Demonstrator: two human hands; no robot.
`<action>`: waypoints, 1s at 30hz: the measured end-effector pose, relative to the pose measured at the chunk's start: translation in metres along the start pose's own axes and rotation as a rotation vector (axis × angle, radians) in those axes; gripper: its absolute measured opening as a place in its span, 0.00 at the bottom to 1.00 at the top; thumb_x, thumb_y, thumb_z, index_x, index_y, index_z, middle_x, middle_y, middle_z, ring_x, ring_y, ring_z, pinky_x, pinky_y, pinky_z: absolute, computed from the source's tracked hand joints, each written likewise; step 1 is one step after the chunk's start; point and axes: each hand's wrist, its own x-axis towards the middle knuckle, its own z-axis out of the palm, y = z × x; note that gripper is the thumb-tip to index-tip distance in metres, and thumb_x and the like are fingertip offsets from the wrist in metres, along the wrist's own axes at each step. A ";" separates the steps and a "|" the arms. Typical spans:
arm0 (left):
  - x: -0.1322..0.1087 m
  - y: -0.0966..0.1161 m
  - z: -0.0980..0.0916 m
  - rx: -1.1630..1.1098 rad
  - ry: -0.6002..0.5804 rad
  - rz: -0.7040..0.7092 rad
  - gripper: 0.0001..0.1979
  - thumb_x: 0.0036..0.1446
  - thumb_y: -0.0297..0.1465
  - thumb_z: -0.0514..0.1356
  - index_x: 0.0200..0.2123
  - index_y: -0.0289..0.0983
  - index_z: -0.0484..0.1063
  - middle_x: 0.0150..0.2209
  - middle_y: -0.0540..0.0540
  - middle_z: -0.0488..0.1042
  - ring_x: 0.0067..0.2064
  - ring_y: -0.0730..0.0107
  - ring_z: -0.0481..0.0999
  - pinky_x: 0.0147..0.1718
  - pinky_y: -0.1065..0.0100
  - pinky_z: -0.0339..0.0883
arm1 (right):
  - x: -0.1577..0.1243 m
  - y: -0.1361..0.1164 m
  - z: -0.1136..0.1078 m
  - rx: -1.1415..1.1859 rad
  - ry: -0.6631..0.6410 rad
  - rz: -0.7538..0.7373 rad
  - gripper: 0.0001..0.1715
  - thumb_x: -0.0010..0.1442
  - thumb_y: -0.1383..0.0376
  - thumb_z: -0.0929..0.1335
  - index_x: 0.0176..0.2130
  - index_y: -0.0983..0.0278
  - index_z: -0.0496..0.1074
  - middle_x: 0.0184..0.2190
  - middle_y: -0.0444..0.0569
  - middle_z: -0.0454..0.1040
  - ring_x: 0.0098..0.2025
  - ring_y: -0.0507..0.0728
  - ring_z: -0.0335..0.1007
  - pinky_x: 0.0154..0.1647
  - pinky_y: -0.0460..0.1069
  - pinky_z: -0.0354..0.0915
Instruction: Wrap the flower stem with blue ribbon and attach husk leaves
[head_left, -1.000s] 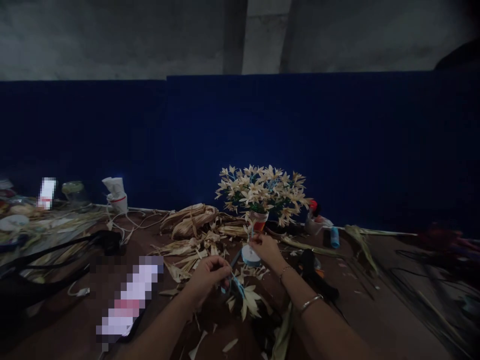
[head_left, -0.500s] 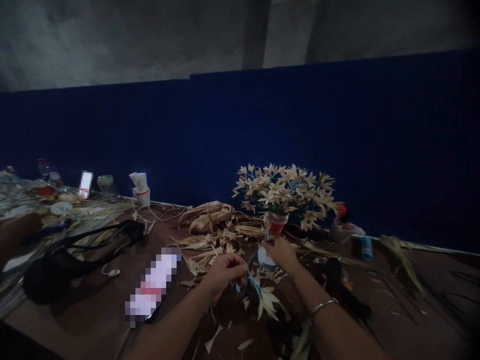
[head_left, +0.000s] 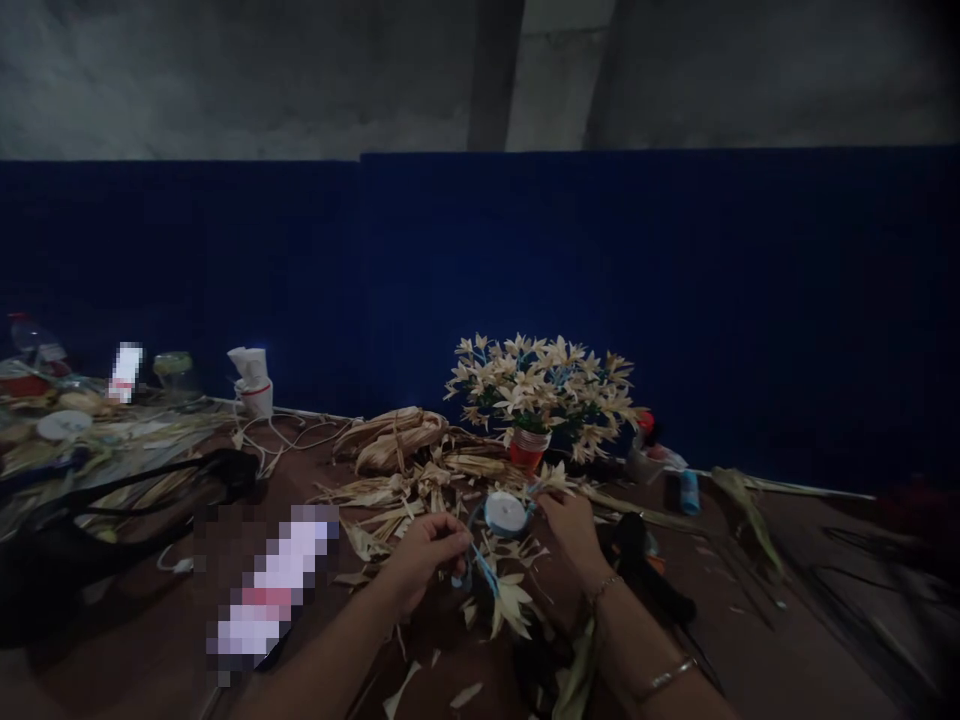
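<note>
Head view: left hand (head_left: 424, 552) fingers pinched tight on flower stem (head_left: 480, 572); ribbon roll (head_left: 504, 512) sits just beyond on the tabletop, touching right hand (head_left: 571, 525), whose grip is unclear.

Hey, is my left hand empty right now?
No, the left hand is closed on the blue-wrapped stem of a husk flower.

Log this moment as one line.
left hand: pinching husk flower | right hand: beside ribbon spool | behind: potted flowers
</note>
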 end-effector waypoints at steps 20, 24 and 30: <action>0.001 -0.023 0.001 -0.166 -0.206 -0.159 0.09 0.39 0.30 0.63 0.20 0.31 0.66 0.13 0.54 0.62 0.12 0.82 0.60 0.12 0.79 0.48 | -0.101 -0.058 -0.018 0.030 -0.425 -0.575 0.09 0.51 0.68 0.65 0.34 0.62 0.73 0.30 0.50 0.72 0.32 0.55 0.67 0.32 0.48 0.64; 0.002 -0.027 0.000 -0.152 -0.239 -0.170 0.08 0.40 0.30 0.63 0.20 0.32 0.66 0.12 0.53 0.64 0.12 0.81 0.61 0.12 0.78 0.48 | -0.102 -0.051 -0.017 0.005 -0.535 -0.614 0.13 0.52 0.67 0.65 0.39 0.59 0.72 0.34 0.50 0.70 0.35 0.55 0.67 0.35 0.48 0.63; 0.001 -0.028 0.000 -0.166 -0.266 -0.178 0.08 0.39 0.29 0.63 0.20 0.31 0.66 0.13 0.52 0.66 0.12 0.81 0.61 0.12 0.78 0.49 | -0.103 -0.046 -0.018 0.036 -0.621 -0.542 0.13 0.53 0.64 0.64 0.40 0.57 0.72 0.33 0.49 0.66 0.35 0.54 0.64 0.34 0.47 0.62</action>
